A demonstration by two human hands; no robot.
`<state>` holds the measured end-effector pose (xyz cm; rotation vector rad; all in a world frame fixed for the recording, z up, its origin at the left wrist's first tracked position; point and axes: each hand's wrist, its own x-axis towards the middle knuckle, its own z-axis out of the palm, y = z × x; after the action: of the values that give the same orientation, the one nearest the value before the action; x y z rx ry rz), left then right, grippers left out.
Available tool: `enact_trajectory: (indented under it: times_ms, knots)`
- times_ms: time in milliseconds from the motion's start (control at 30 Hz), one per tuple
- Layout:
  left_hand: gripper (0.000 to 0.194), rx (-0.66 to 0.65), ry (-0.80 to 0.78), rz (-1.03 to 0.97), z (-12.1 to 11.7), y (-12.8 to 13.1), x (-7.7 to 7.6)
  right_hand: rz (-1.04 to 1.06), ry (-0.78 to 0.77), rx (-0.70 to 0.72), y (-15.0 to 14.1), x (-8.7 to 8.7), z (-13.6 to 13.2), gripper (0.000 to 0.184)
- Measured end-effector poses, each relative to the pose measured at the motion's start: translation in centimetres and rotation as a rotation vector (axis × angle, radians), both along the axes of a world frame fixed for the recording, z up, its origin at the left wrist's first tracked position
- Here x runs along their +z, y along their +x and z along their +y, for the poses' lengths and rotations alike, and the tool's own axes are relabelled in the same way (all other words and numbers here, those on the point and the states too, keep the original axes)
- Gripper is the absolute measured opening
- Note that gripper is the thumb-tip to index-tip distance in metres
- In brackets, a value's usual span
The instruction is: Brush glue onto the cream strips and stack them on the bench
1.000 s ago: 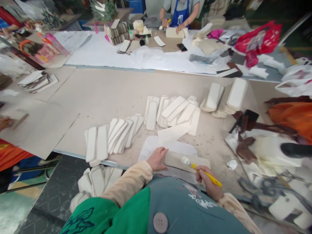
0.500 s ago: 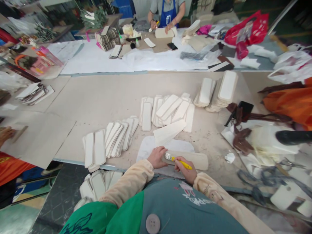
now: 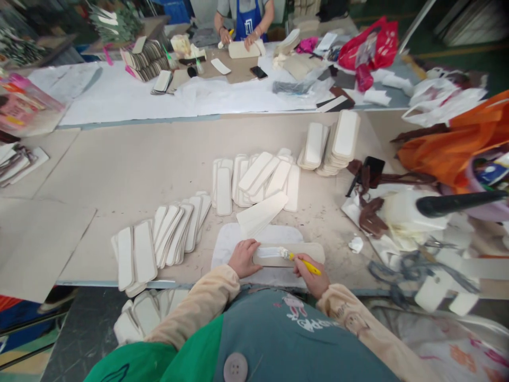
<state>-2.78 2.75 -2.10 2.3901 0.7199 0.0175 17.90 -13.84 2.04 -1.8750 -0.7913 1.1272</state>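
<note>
Head view, looking down at the near edge of the table: the left hand presses down on the left end of a long beige padded strip, fingers spread flat over it. The right hand pinches a yellow-handled brush between thumb and fingers, its pale bristle tip resting on the strip's top face just right of the left hand. The strip lies crosswise on a white mat that sits at the table's near edge.

Just beyond the strip, a loose cream strip lies tilted, touching the mat's far side. Behind that is a fanned heap of white strips, and further right of the heap stand two neater stacks. Left of the strip, another overlapping row of white strips runs toward the table's edge, and more of them sit below table level (whether in a box or on a stool I cannot tell).

Right of the strip lie a crumpled white scrap, brown leather scraps and an orange bag. Far beyond the strip, a red plastic bag lies on the far table, its contents hidden, and another person in a blue apron works on a similar strip.
</note>
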Motion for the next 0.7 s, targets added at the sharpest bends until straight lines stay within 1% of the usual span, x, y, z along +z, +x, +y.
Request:
enact_trajectory:
  times_ms: [133,233,333,433,533,600,700]
  knots:
    - [0.077,0.001,0.011,0.008,0.0,0.0,0.2,-0.052,-0.046,-0.151,2.3,-0.1,-2.1,0.039]
    - [0.077,-0.003,0.022,0.009,-0.1,0.0,0.1,-0.106,-0.051,-0.284,3.7,0.2,-3.3,0.039]
    - [0.076,-0.002,0.026,0.006,-0.1,0.0,0.0,-0.192,-0.052,-0.353,4.9,0.7,-4.3,0.039]
    - [0.076,-0.005,0.022,0.010,-0.1,0.0,0.0,-0.258,-0.066,-0.335,5.3,1.5,-4.9,0.038]
    - [0.079,-0.012,0.009,0.017,-0.1,-0.2,0.1,-0.253,-0.025,-0.272,4.5,2.2,-4.6,0.035]
    - [0.083,-0.018,-0.007,0.025,-0.1,-0.4,0.0,-0.171,0.023,-0.206,3.2,2.4,-3.7,0.033]
    - [0.084,-0.017,-0.034,0.029,-0.1,-0.6,-0.1,-0.010,0.049,-0.032,0.4,2.2,-1.7,0.032]
